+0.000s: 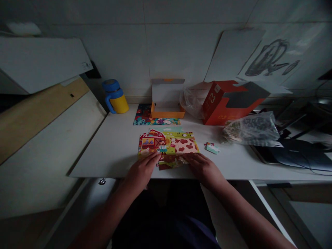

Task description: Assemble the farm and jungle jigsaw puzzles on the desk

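Observation:
A colourful farm-scene jigsaw puzzle [168, 145] lies flat near the front of the white table, showing a red barn, a farmer and a spotted cow. Its lower edge looks uneven, and some pieces there are partly covered by my fingers. My left hand [144, 167] rests on the lower left of the puzzle, fingers stretched out. On the lower right lies my right hand [203, 165], its fingers extended over the edge. To the right, a few small loose pieces [212, 148] sit apart on the table.
Behind the puzzle an open orange box [168, 114] stands on a dark patterned board [141, 117]. A yellow and blue mug [121, 103] is at back left. On the right are a red carton [220, 109], a clear plastic bag [259, 129] and a dark laptop-like item [298, 155].

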Tool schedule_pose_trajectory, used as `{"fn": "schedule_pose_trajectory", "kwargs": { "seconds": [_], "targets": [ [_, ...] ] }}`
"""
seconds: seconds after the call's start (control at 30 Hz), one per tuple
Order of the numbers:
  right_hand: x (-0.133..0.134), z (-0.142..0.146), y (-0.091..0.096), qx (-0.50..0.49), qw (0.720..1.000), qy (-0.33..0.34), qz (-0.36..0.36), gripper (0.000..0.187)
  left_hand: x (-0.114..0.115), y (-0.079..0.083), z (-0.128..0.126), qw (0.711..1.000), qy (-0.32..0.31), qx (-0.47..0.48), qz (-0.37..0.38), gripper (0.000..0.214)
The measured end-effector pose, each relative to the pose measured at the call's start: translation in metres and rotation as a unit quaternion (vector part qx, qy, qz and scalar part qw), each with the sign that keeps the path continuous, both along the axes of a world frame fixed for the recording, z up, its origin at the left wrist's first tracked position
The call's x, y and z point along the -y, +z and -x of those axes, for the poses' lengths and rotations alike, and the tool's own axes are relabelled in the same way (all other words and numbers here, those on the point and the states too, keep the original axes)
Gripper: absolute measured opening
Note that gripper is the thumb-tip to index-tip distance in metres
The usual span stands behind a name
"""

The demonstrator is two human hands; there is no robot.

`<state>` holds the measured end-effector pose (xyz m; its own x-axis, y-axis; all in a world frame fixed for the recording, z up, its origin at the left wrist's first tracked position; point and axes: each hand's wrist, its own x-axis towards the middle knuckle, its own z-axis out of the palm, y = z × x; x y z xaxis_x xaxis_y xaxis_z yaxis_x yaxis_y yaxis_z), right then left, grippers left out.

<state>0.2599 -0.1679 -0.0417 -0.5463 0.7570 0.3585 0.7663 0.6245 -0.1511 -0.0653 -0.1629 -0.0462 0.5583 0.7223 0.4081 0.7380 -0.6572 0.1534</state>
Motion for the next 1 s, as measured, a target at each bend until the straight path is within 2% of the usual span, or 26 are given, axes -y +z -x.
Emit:
{"fn": "schedule_pose_trajectory", "kwargs": {
  "seconds": [0.13, 0.27, 0.53, 0.73, 0.87, 1.0],
  "targets": [
    [-0.006, 0.019, -0.001, 0.031, 0.999, 0.023, -0.001, 0.044, 0.004, -0.001, -0.021, 0.996, -0.030, -0.081, 0.016, 0.055],
    [-0.010, 0.026, -0.003, 0.025, 0.999, 0.020, -0.005, 0.042, 0.005, -0.001, -0.027, 0.991, -0.037, -0.120, 0.033, 0.055],
    [-0.007, 0.025, -0.006, -0.016, 1.000, 0.024, 0.003, 0.045, 0.004, 0.002, -0.024, 0.991, -0.063, -0.115, 0.040, 0.050],
    [-0.017, 0.021, 0.004, 0.043, 0.997, 0.063, 0.028, 0.044, 0.001, -0.003, -0.023, 0.986, -0.078, -0.142, 0.043, 0.061],
    [-0.018, 0.025, 0.010, 0.112, 0.990, 0.085, 0.000, 0.036, 0.000, -0.002, -0.025, 0.985, -0.071, -0.159, -0.003, 0.058],
    [-0.016, 0.028, 0.013, 0.116, 0.989, 0.090, -0.019, 0.041, -0.001, -0.001, -0.025, 0.989, -0.054, -0.139, -0.008, 0.054]
  ]
}}
